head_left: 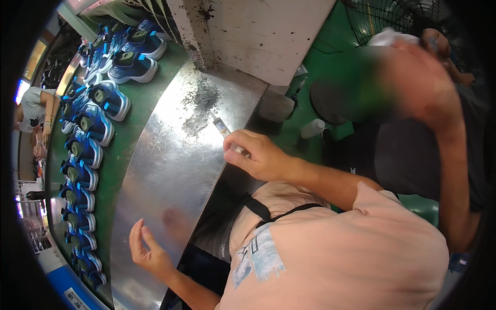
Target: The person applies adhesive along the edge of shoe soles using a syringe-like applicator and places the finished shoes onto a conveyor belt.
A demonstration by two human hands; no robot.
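My right hand (256, 155) is closed on a thin clear syringe-like applicator (222, 125), whose tip points up and left over the steel worktable (170, 170). My left hand (147, 248) hovers low over the near part of the same steel surface, fingers curled apart and holding nothing. A dark smudge of residue (199, 106) lies on the steel just beyond the applicator tip. My pink shirt and a black strap fill the lower right.
A green conveyor (132, 129) runs along the left, carrying a long row of blue sports shoes (93, 124). A white stained pillar (248, 31) stands at the table's far end. A small white bottle (312, 128) stands on the green floor. Another person in a dark shirt (413, 155) sits at the right.
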